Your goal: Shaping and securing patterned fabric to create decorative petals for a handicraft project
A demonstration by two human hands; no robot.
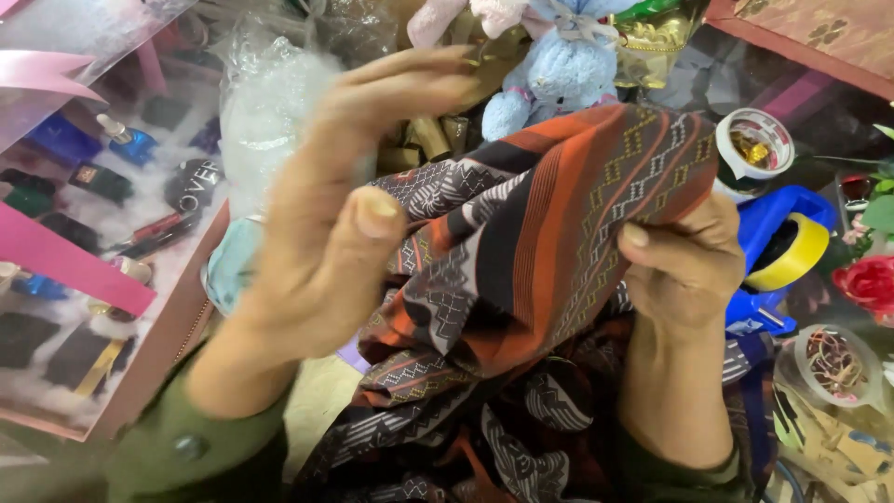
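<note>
Cluttered table, your right hand (684, 270) pinching the patterned cloth (549, 233), left hand (345, 224) open beside it, so that single-handed fold could slip loose.

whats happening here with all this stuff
A person in green sleeves is handling a patterned cloth in orange, black and grey. The right hand pinches its upper edge, while the left hand is raised open against the cloth's other side, thumb on the fabric. The rest of the cloth bunches below. Around it lie a blue stuffed toy, tape rolls, a red rose and a pink gift box of cosmetics.
</note>
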